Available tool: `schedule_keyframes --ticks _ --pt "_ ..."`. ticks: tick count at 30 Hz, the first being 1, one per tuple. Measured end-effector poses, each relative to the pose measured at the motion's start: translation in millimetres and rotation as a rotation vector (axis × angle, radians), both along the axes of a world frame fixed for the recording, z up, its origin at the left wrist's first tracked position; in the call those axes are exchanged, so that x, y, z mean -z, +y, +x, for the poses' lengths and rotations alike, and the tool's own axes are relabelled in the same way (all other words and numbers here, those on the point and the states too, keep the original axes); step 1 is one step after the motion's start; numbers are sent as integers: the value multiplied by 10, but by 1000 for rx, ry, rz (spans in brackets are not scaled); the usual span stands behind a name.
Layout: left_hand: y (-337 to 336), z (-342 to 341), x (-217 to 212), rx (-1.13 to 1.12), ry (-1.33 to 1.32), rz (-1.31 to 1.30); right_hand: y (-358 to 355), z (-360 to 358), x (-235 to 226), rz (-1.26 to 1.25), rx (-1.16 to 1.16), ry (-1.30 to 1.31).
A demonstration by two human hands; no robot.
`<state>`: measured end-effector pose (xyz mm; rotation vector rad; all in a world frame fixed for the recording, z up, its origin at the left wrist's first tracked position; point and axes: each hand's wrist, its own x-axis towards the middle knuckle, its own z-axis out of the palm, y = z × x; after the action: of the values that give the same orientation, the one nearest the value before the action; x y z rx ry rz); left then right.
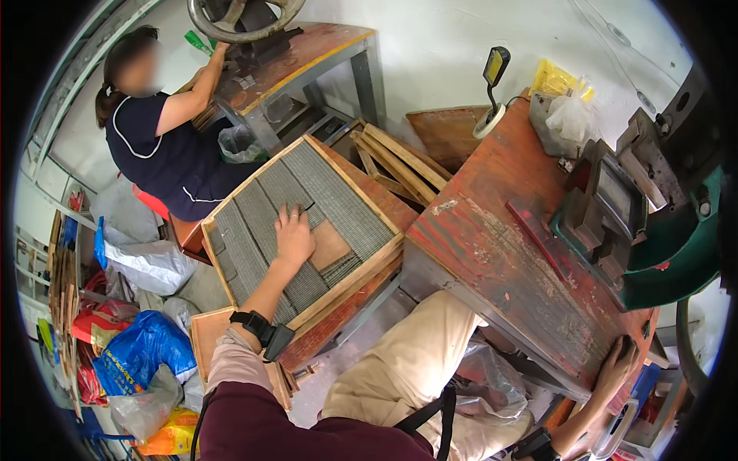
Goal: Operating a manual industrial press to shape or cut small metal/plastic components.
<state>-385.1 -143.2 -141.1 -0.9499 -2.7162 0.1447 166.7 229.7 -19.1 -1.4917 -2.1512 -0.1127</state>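
Note:
My left hand (294, 238) reaches over a shallow wooden tray (361, 278) and rests on the rows of thin, dark grey pieces (269, 192) packed in it. Its fingers are stretched out and slightly apart, and a small dark sliver shows at the fingertips. Beside that hand, a patch of the tray's bare brown bottom (330, 247) is uncovered. At the lower right, my right hand (615, 373) lies on the edge of the worn red workbench (492, 246), fingers extended, with nothing visible in it.
A green-bodied machine with a metal die (615, 200) stands on the bench near a red bar (534, 237). A lamp (496, 77) and plastic bags (573, 111) are behind. Another person (169, 131) works at a bench at far left. Bags (146, 353) crowd the left floor.

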Motion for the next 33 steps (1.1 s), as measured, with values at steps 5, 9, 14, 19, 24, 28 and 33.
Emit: schedule_keyframes --ticks 5,9,14,19,24,28,33 --pt "25 -118 -250 -144 -304 101 3 30 31 22 11 -1" --pt "73 -84 -325 -172 -406 24 -15 -2 16 30 2 8" --pt "27 -51 -302 -159 -331 67 -65 -41 -23 29 -3 24" --pt "-24 86 -299 -50 -432 98 -81 -23 -30 39 -24 25" --pt "-121 25 -191 15 -412 169 -46 -65 33 49 -30 14" --pt "-32 -58 -341 58 -462 144 -93 31 -38 73 12 -1" --pt "-87 -18 -859 101 -756 469 -133 -139 -72 69 -23 51"
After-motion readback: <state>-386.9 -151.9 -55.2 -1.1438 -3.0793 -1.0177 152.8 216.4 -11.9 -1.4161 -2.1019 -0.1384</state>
